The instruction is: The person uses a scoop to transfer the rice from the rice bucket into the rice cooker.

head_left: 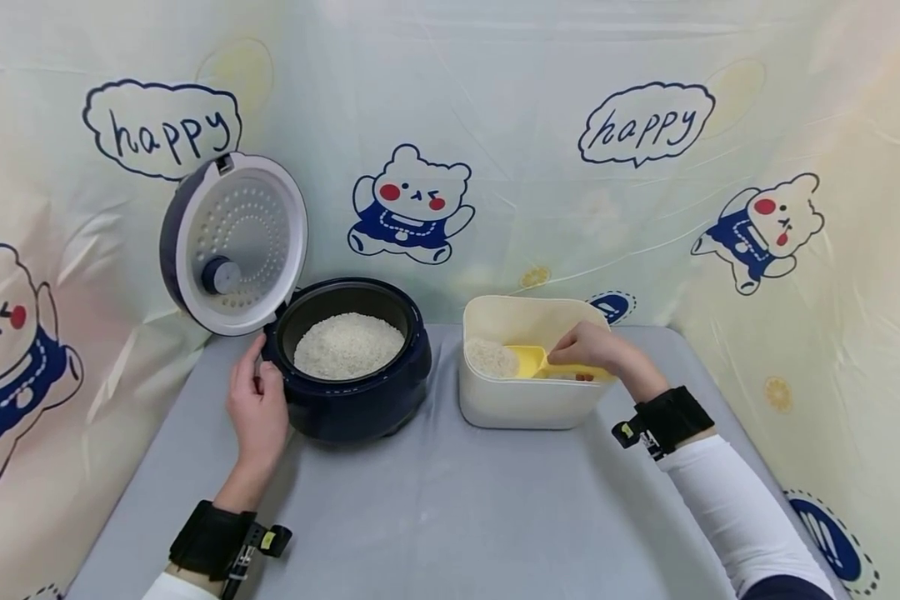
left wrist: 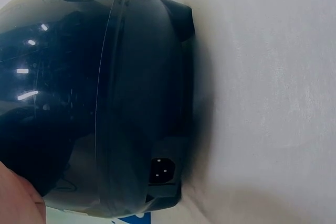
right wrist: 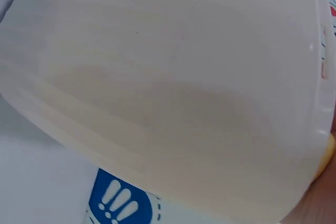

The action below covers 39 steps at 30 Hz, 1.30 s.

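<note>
My left hand (head_left: 258, 408) rests against the left side of a dark blue rice cooker (head_left: 356, 408), its fingers by the lid hinge. White rice (head_left: 348, 346) fills much of the inner pot, and the lid (head_left: 243, 242) stands raised. In the left wrist view, part of the left hand (left wrist: 18, 198) shows at the cooker's glossy side (left wrist: 58, 103). My right hand (head_left: 592, 346) pinches the handle of a yellow scoop (head_left: 528, 362) inside a cream bin (head_left: 525, 404). The scoop's bowl meets the rice (head_left: 491, 358) heaped at the bin's left end.
A grey cloth (head_left: 450, 517) covers the table beneath the cooker and bin. Behind them hangs a printed curtain (head_left: 525, 208) with bears and "happy" bubbles. The bin's wall (right wrist: 173, 77) fills most of the right wrist view. A power socket (left wrist: 163, 170) sits low on the cooker.
</note>
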Each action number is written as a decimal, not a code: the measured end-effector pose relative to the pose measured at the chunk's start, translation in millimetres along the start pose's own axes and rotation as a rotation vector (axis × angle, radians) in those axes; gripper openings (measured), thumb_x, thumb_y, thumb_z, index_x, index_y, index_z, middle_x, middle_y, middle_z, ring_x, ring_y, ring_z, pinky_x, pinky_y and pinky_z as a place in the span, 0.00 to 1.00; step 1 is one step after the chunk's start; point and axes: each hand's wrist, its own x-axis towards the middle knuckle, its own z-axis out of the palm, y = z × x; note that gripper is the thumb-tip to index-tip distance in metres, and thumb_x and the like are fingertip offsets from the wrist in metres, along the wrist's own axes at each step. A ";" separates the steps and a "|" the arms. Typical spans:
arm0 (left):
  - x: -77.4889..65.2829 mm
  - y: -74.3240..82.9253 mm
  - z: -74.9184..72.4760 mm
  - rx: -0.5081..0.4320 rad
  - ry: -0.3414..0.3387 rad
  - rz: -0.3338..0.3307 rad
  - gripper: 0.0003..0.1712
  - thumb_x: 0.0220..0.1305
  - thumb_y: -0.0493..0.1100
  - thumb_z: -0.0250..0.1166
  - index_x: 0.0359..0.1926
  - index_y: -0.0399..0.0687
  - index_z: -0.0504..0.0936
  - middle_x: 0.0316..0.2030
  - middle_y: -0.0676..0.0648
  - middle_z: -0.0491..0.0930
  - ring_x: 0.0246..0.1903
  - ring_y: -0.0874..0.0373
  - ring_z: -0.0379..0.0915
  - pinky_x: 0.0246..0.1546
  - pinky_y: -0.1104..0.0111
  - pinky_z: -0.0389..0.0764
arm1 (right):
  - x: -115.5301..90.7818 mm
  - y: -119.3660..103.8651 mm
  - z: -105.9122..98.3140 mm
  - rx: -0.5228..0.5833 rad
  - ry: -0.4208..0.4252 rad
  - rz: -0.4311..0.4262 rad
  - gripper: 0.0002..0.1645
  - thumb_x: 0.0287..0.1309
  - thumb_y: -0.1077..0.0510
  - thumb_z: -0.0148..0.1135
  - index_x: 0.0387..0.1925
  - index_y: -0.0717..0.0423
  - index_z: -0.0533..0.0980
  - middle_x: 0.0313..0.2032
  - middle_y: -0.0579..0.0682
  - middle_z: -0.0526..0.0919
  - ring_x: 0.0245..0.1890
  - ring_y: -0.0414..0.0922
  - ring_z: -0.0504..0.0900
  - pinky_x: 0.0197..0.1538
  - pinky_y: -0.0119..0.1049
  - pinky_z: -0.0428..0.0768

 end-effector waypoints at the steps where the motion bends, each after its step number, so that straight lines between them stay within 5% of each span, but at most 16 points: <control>1: -0.7 0.1 -0.1 0.000 0.001 0.001 0.26 0.76 0.36 0.50 0.71 0.47 0.78 0.35 0.55 0.64 0.28 0.65 0.58 0.37 0.69 0.59 | 0.5 1.5 0.8 0.004 -0.003 -0.003 0.15 0.69 0.53 0.67 0.41 0.61 0.89 0.29 0.47 0.82 0.29 0.42 0.76 0.37 0.34 0.73; 20: -3.8 1.6 4.4 -0.010 0.006 0.012 0.26 0.76 0.35 0.51 0.70 0.49 0.78 0.37 0.56 0.65 0.28 0.66 0.58 0.37 0.70 0.59 | 0.3 8.3 -3.5 0.114 -0.069 -0.069 0.17 0.72 0.52 0.64 0.49 0.59 0.88 0.37 0.49 0.87 0.36 0.44 0.80 0.40 0.33 0.75; 29: -2.6 1.2 2.6 -0.011 0.031 0.022 0.26 0.75 0.35 0.51 0.69 0.48 0.79 0.36 0.56 0.65 0.28 0.67 0.58 0.38 0.71 0.59 | -5.7 13.0 -9.2 0.281 -0.113 -0.024 0.22 0.73 0.52 0.63 0.58 0.62 0.84 0.36 0.54 0.84 0.25 0.43 0.80 0.31 0.31 0.80; 39: -0.1 2.9 1.1 0.016 0.006 0.004 0.26 0.76 0.36 0.49 0.70 0.46 0.78 0.39 0.55 0.68 0.30 0.65 0.59 0.39 0.70 0.59 | -14.8 24.6 -19.2 0.335 -0.085 -0.079 0.23 0.75 0.50 0.61 0.61 0.61 0.82 0.43 0.55 0.85 0.27 0.44 0.81 0.33 0.32 0.81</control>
